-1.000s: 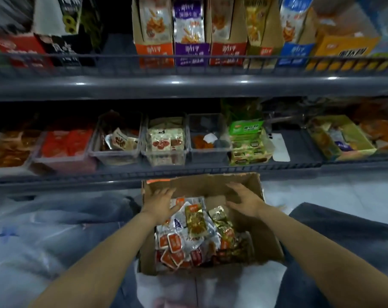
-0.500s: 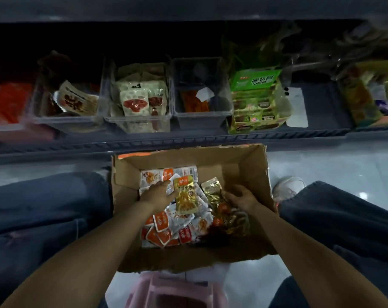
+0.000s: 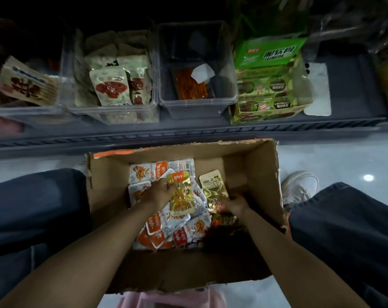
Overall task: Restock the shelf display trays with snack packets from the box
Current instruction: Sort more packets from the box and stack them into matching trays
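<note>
So right now both hands are down in the box (image 3: 255,165), which sits on the floor between the person's knees, just in front of the shelf (image 3: 188,132). The left hand (image 3: 160,193) has its fingers curled round the left edge of a yellow packet (image 3: 182,196) lying on top of the pile. The right hand (image 3: 235,205) looks like it's pinching the lower end of a gold packet (image 3: 211,187) right beside it, though its fingertips are partly hidden. Under both is a heap of orange-and-white packets (image 3: 177,232), all loose and overlapping. My guess is this is the picking-up step, with nothing carried to the shelf yet. To do it well I'd get a firm pinch on each packet's sealed edge, not the puffy middle, since that foil looks slippery. I'd also lift straight up so the neighbours don't drag along and spill over the box wall. Sorting by kind while you grab helps too. The grey tray (image 3: 197,103) looks nearly empty, with just one orange pack inside, so it seems the likeliest spot to fill. The clear tray (image 3: 113,112) to its left already looks well stocked. Can't tell from here which tray the yellow and gold ones belong in, so check the labels first.
</note>
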The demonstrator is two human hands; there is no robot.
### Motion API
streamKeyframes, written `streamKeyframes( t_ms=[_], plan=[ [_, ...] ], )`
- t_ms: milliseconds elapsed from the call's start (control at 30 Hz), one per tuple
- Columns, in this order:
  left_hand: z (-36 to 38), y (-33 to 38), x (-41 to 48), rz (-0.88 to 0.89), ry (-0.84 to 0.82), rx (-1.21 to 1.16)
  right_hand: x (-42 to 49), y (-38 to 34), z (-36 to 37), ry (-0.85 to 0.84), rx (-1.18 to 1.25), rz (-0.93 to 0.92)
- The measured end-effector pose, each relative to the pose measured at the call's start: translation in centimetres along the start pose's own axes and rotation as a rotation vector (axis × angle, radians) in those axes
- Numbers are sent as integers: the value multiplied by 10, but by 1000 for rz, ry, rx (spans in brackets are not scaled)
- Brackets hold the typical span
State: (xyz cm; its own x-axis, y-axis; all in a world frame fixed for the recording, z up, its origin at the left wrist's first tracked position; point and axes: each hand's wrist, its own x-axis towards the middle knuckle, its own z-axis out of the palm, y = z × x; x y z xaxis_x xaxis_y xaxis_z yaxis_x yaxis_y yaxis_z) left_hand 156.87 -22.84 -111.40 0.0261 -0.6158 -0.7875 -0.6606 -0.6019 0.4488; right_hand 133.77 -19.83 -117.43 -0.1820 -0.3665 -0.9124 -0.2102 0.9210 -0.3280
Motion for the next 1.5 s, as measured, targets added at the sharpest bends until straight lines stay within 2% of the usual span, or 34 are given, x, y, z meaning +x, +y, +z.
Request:
streamKeyframes(
  t_ms=[200, 267, 400, 500, 633, 700, 800, 867, 1000, 1067, 1233, 1300, 1500],
  plan=[
    [4, -1, 9, -46, 6, -88, -12, -16, -1, 103, 338, -197],
    [5, 2, 7, -46, -14, -131, -15, -20, -8, 34, 320, -229],
    [4, 5, 5, -129, -37, -298, -25, -16, -2, -158, 126, -138],
    [7, 2, 7, -207, -108, -444, -36, -18, 16, -238, 192, -107],
    [12, 4, 4, -241, -177, -602, -48, -27, 38, -217, 182, -145],
    [11, 5, 2, -234, -164, -614, -54, -33, 39, -269, 190, -145],
    [5, 9, -7, -183, -146, -698, -62, -38, 30, -384, 164, -148],
    [0, 12, -16, -152, -171, -725, -67, -40, 21, -350, 166, -177],
    [-13, 18, -36, -108, -173, -641, -91, -51, 8, -258, 312, -178],
    [-21, 25, -48, -79, -148, -584, -108, -57, 7, -248, 419, -183],
    [-43, 43, -84, 79, -79, -614, -161, -70, 12, -275, 663, -209],
    [-54, 54, -103, 148, -45, -662, -178, -78, 10, -283, 706, -265],
    [-100, 79, -147, 321, 39, -734, -240, -114, -12, -172, 606, -580]
  ],
)
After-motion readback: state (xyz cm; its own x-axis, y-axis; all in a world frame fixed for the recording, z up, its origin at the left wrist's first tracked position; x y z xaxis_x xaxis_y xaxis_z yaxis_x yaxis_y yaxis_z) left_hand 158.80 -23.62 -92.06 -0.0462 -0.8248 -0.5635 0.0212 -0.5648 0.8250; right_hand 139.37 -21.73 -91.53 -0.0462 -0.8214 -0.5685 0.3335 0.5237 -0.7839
